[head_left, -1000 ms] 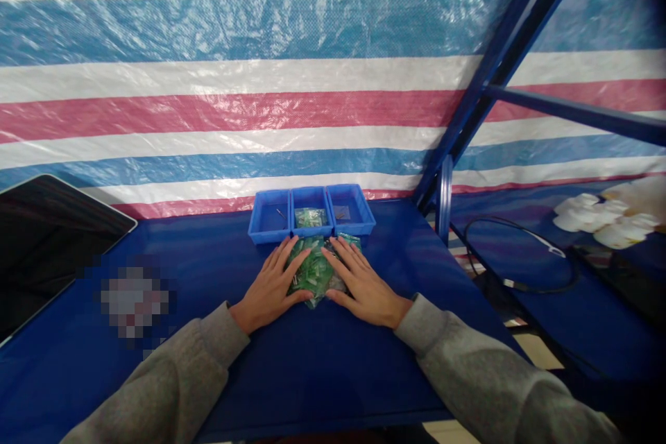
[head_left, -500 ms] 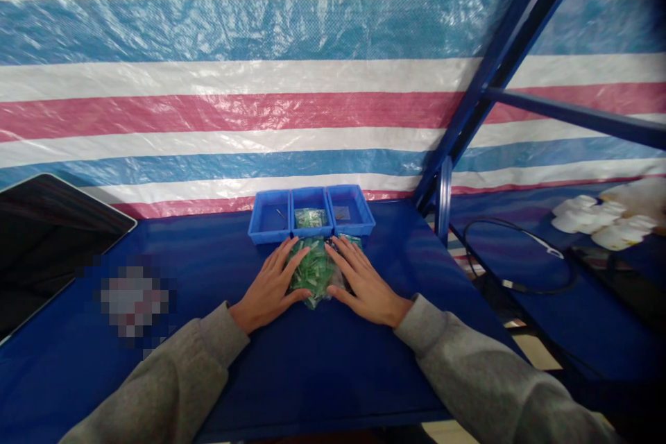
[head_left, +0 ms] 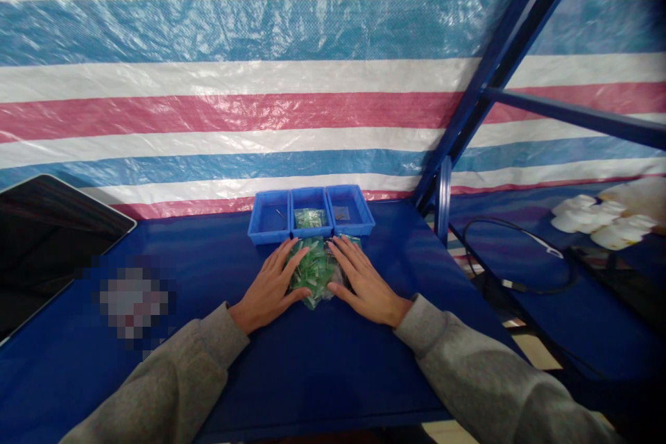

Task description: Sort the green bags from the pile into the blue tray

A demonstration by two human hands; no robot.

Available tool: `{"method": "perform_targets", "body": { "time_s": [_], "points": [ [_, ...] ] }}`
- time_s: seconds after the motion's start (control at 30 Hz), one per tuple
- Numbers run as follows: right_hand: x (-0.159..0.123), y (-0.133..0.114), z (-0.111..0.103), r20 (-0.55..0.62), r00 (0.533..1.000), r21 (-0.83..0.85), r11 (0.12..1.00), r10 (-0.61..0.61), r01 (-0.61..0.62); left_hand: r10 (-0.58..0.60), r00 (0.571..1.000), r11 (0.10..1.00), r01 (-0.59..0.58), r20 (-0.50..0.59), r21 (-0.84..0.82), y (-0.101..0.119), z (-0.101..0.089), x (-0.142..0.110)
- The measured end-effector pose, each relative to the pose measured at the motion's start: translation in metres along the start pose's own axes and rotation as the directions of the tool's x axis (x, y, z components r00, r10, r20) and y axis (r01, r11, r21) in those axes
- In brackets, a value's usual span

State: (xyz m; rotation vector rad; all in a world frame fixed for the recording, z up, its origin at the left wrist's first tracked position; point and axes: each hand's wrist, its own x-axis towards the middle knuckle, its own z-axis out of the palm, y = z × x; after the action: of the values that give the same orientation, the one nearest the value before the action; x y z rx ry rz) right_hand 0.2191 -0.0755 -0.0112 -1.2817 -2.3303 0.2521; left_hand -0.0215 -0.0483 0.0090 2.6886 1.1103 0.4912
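Observation:
A pile of small clear bags with green parts (head_left: pixel 313 270) lies on the blue table (head_left: pixel 291 361), just in front of three blue bins. My left hand (head_left: pixel 270 288) rests flat on the pile's left side, fingers stretched out. My right hand (head_left: pixel 361 281) lies flat on its right side, fingers spread. The middle bin (head_left: pixel 311 217) holds more green bags. The left bin (head_left: pixel 270 218) and the right bin (head_left: pixel 347 211) each hold only a small item I cannot name.
A dark tablet screen (head_left: pixel 46 236) lies at the far left. A striped tarp (head_left: pixel 260 83) hangs behind the table. A blue metal frame (head_left: pixel 468 104) stands at the right, with a black cable (head_left: pixel 520 257) and white objects (head_left: pixel 603 222) beyond it.
Both hands have pressed slightly closer together on the pile of bags. Nothing else has moved.

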Motion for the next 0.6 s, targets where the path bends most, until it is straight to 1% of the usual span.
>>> {"method": "perform_targets", "body": {
  "time_s": [0.37, 0.47, 0.6],
  "points": [
    [0.000, 0.002, 0.002, -0.052, 0.999, 0.007, 1.000, -0.016, 0.016, -0.001, 1.000, 1.000, 0.001, -0.003, -0.019, 0.002, -0.001, 0.000],
    [-0.001, 0.002, -0.001, -0.100, 0.995, 0.023, 1.000, 0.001, 0.001, -0.020, 1.000, 0.997, 0.020, -0.005, -0.072, 0.000, -0.005, -0.001],
    [0.000, 0.001, -0.009, -0.166, 0.985, 0.044, 0.998, 0.047, -0.041, -0.066, 0.996, 0.979, 0.054, -0.057, -0.195, -0.003, -0.012, -0.003]
  ]
}}
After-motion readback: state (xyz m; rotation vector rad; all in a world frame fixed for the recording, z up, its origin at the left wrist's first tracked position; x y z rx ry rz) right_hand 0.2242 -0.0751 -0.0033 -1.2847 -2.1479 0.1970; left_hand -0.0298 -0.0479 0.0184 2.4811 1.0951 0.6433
